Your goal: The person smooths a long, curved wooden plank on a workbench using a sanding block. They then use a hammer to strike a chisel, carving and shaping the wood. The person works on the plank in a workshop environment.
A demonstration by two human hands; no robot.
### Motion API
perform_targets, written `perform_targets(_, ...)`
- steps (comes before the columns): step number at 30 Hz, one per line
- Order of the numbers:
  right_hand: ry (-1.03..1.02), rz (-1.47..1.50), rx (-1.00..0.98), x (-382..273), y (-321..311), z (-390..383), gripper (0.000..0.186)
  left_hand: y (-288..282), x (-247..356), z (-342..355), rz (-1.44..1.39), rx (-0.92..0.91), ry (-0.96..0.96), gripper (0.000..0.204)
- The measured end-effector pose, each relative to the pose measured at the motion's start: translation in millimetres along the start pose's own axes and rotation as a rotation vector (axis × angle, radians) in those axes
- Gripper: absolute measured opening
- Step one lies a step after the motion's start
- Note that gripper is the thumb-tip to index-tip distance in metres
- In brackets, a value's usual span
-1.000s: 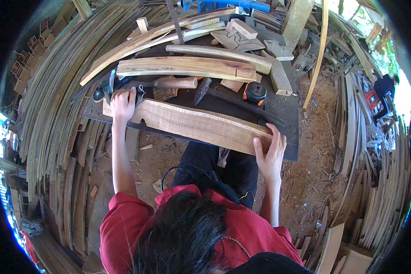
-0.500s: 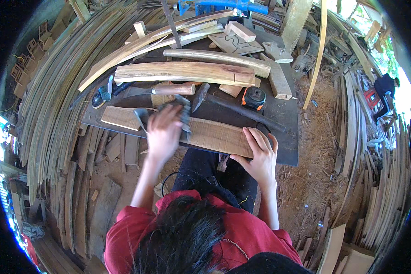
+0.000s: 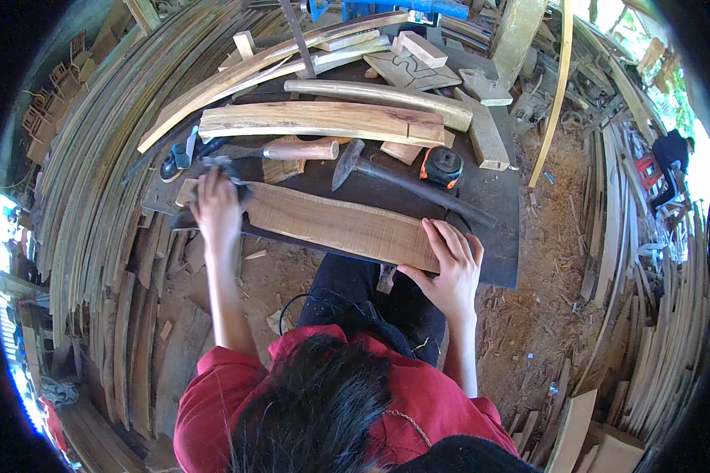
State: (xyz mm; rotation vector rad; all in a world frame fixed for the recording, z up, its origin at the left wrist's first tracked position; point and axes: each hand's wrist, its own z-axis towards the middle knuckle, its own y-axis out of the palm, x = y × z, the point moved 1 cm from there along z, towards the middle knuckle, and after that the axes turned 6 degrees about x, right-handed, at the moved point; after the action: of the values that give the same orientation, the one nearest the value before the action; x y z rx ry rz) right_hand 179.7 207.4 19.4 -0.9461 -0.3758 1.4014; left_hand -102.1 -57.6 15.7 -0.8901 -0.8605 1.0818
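A long, slightly curved wooden board (image 3: 331,222) lies along the near edge of the dark worktable (image 3: 501,256). My left hand (image 3: 216,211), smeared by motion, is closed on a grey sheet that looks like sandpaper (image 3: 183,218) and presses it on the board's left end. At the other end, my right hand (image 3: 450,256) grips the board, fingers over its top and thumb at the near edge. Just beyond the board lie a hammer (image 3: 418,189), a tape measure (image 3: 442,166) and a tool with a wooden handle (image 3: 304,150).
Curved wooden pieces (image 3: 315,121) and offcuts (image 3: 418,49) cover the table's far half. A blue clamp-like tool (image 3: 442,9) is at the back. Stacked wood strips (image 3: 95,181) stand at left, more planks (image 3: 670,307) at right. Another person (image 3: 670,162) sits far right.
My left hand has slid the grey sheet leftward along the board, from near its middle to its left end. My right hand stays on the right end.
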Motion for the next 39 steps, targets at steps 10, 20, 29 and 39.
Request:
perform_targets(10,0.040,-0.012,-0.041,0,-3,0,0.074,-25,38,-31,-0.213,-0.011,0.136,0.036)
perform_targets(20,0.032,-0.002,-0.024,2,2,2,0.074,-7,18,-42,-0.213,0.138,0.278,0.038)
perform_targets(29,0.040,0.025,-0.038,1,-3,4,0.074,-4,-38,-7,-0.158,0.168,0.214,0.036)
perform_targets(39,0.058,0.027,-0.060,0,0,4,0.074,-1,11,-49,-0.178,0.199,0.217,0.034)
